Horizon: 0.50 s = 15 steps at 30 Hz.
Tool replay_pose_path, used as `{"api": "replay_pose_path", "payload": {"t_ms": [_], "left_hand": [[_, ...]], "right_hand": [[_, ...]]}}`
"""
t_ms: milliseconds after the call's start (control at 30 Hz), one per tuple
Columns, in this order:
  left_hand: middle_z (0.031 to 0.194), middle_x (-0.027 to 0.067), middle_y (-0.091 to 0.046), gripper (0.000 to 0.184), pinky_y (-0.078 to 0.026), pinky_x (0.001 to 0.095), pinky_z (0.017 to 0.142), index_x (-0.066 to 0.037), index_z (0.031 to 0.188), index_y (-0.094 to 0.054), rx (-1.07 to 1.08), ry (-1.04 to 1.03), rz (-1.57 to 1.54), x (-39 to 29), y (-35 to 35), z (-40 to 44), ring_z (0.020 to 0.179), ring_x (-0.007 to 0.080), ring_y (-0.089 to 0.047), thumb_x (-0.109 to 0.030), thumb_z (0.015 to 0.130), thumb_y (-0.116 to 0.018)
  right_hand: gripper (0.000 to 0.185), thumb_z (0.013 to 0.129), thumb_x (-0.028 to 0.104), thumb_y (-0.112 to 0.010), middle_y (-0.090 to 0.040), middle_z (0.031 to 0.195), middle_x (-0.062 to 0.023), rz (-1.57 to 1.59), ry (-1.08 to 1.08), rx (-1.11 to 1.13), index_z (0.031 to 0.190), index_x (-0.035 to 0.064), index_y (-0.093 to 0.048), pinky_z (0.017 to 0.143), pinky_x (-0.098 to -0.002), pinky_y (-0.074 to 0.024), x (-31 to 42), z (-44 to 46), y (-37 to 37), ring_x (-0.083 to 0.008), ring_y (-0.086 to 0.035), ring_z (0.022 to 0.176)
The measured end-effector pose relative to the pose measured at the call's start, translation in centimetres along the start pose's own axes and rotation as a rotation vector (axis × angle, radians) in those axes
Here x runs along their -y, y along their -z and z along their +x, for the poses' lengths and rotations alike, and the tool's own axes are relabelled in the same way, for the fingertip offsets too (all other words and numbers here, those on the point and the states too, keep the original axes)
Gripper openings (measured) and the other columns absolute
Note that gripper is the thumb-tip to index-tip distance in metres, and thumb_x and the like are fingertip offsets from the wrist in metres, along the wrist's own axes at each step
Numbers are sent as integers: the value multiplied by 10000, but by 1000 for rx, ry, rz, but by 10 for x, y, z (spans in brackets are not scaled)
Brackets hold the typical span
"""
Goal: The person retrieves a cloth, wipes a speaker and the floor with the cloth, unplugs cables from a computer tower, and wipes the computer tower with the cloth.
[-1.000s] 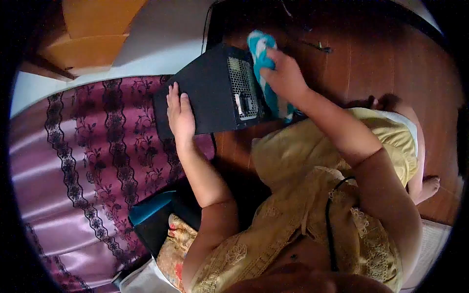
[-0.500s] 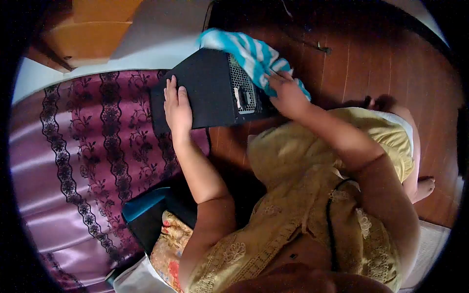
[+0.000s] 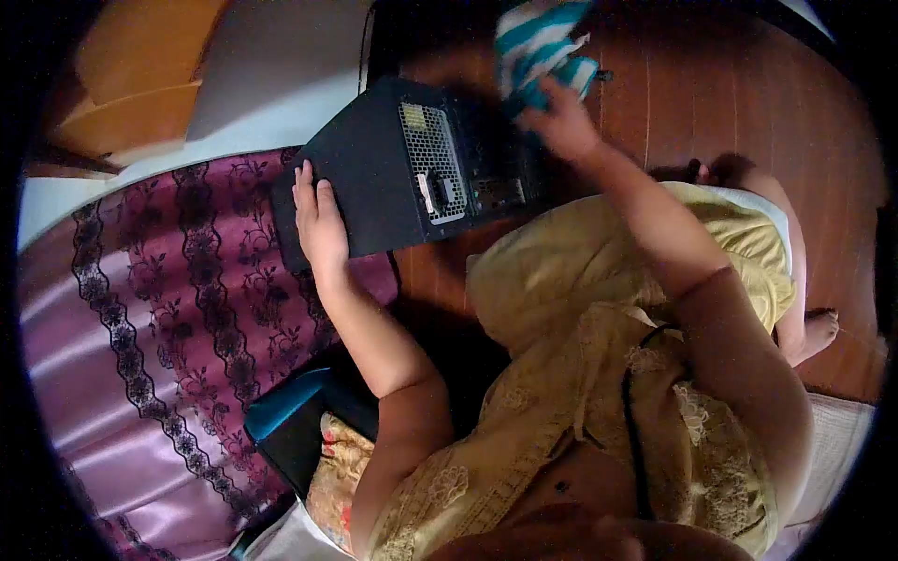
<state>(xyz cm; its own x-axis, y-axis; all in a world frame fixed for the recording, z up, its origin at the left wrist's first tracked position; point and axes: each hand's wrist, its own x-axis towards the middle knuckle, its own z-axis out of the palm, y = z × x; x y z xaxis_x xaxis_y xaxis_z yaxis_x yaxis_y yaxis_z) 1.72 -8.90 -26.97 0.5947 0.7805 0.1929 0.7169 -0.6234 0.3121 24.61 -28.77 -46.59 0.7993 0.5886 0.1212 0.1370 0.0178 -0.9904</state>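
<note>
A black computer case [image 3: 369, 164] stands on the wooden floor, its back panel with a perforated metal grille and ports facing right. My left hand [image 3: 320, 220] lies flat on the case's broad black side, fingers stretched out. In my right hand [image 3: 564, 128] is a teal-and-white striped cloth [image 3: 540, 47], gripped by its lower end. The cloth is raised beyond the back panel, apart from the case, and looks blurred by motion. My fingertips are partly hidden in its folds.
Purple satin fabric with black lace bands [image 3: 150, 327] hangs at the left. Orange wooden furniture [image 3: 140, 70] stands at the upper left. Reddish wooden floor [image 3: 692, 103] stretches to the right. A black-and-blue item [image 3: 295, 407] and a flowered cloth [image 3: 337, 472] lie near my left elbow.
My right hand has swung the striped cloth up and away from the case's top and back panel, uncovering more of the grille. My left hand still rests on the side.
</note>
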Motion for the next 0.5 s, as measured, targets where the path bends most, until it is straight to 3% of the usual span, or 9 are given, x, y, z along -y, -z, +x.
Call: {"api": "replay_pose_path", "payload": {"t_ms": [33, 100, 167, 200, 233, 300, 433, 500], "left_hand": [[1536, 159, -386, 476, -256, 394, 1158, -110, 1465, -439, 2, 2, -2, 0, -1, 1, 1448, 323, -310, -289, 1025, -413], [1535, 159, -388, 478, -259, 395, 1157, -112, 1465, -439, -5, -38, 3, 5, 0, 1, 1447, 321, -313, -295, 1025, -410], [1536, 159, -385, 480, -260, 398, 1157, -113, 1466, -438, 14, -43, 24, 11, 1, -1, 1445, 319, -315, -300, 1025, -410], [1537, 159, -384, 482, -257, 401, 1158, -115, 1468, -437, 5, -34, 22, 9, 1, -1, 1446, 318, -315, -303, 1025, -409], [1537, 159, -383, 483, -255, 403, 1159, -118, 1469, -436, -5, -30, 12, 6, -1, 1, 1446, 317, -314, -306, 1024, -409], [1539, 159, -380, 485, -254, 402, 1160, -121, 1471, -434, 0, -17, 1, 3, -1, 1, 1447, 316, -314, -307, 1024, -408], [1542, 159, -377, 490, -249, 401, 1161, -124, 1477, -428, -7, -37, 8, 6, 0, 1, 1449, 316, -311, -310, 1024, -406], [1535, 164, -387, 484, -249, 399, 1161, -114, 1473, -433, -15, -28, 18, 5, -2, 1, 1448, 314, -315, -294, 1024, -412]], "right_hand": [[542, 778, 82, -659, -596, 1228, -194, 52, 116, 146, 1303, 33, -532, 1000, -393, -432, 0, -11, -13, -308, -568, 1136], [614, 742, 101, -667, -599, 1248, -219, 204, 168, 359, 1336, 50, -520, 1032, -439, -426, -23, -24, -41, -390, -567, 1166], [650, 735, 129, -670, -572, 1294, -209, -54, -39, 397, 1358, 55, -504, 1035, -432, -425, -74, -35, -45, -382, -562, 1176], [630, 762, 192, -684, -600, 1249, -213, 113, 190, 193, 1352, 55, -510, 1020, -435, -438, -76, -42, -46, -386, -576, 1148], [630, 762, 192, -684, -600, 1249, -213, 103, 193, 191, 1352, 55, -510, 1020, -435, -438, -78, -43, -40, -386, -576, 1148], [613, 796, 279, -695, -628, 1199, -228, 12, -388, 406, 1336, 49, -520, 961, -455, -485, -76, -57, -23, -391, -612, 1092], [563, 833, 263, -685, -655, 1163, -225, -298, -415, 637, 1321, 32, -525, 883, -454, -533, -144, -114, -15, -354, -658, 1015], [527, 796, 133, -674, -651, 1128, -207, -474, -295, 643, 1301, 52, -547, 893, -388, -499, -159, -136, -8, -342, -640, 1021]]}}
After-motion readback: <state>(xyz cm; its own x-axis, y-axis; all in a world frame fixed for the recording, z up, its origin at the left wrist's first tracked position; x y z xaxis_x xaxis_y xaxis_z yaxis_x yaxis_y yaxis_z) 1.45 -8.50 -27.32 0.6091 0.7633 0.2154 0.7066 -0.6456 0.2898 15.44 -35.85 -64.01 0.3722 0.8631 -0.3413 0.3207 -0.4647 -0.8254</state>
